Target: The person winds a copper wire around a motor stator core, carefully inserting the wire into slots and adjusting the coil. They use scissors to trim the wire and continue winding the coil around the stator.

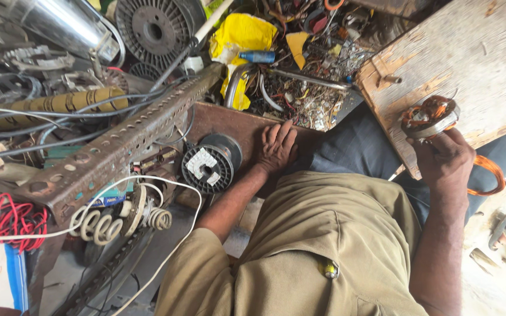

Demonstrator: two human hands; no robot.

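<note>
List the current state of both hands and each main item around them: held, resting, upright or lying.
Right hand: gripping the motor stator.
Motor stator: held against the wooden board, copper windings showing.
Wooden board: worn, tilted.
Left hand: flat on the brown box edge, empty.
Brown box: open.
Black spool: lying on its side.
Perforated angle bar: rusty, lying across clutter.

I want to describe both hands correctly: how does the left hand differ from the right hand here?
The left hand lies flat and open on the brown wooden box edge, holding nothing; the right hand is closed around a copper-wound motor coil. The left rests low beside a black wire spool; the right is raised against a worn board. Both are bare.
</note>
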